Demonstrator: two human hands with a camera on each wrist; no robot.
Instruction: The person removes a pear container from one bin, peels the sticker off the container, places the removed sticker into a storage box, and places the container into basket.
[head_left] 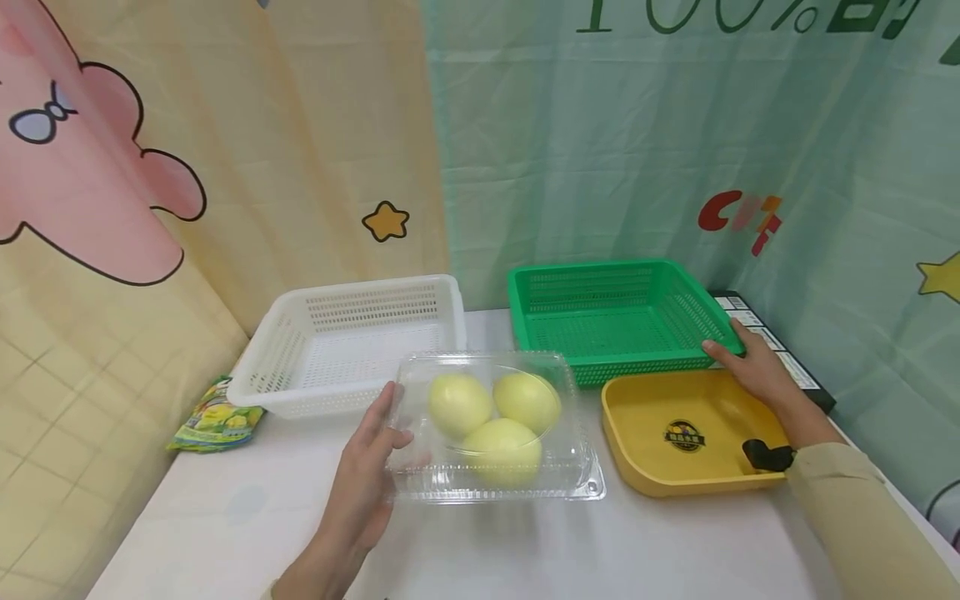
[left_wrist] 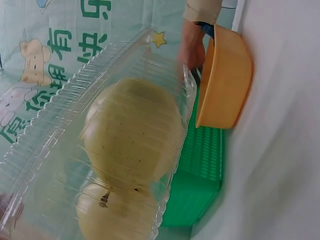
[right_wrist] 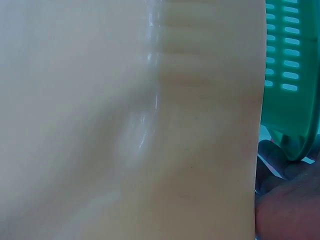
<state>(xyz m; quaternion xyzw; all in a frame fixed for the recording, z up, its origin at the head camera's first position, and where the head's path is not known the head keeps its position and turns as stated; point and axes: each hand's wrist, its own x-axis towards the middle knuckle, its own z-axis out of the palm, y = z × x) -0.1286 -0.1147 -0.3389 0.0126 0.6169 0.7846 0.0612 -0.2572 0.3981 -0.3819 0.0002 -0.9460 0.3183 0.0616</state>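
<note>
My left hand grips the left side of a clear plastic clamshell box, its thumb over the near left wall. Inside lie three round, pale yellow pears; one shows its stem and small specks in the left wrist view. The box is held up over the table, tilted toward me. My right hand pinches the near right corner of a green perforated basket, thumb over the rim. Its other fingers are partly hidden below the rim in the right wrist view.
A yellow tray with a round label stands before the green basket, under my right forearm. A white perforated basket is at the back left, beside a green-yellow packet. A dark-edged flat item lies at the right; curtains close the back.
</note>
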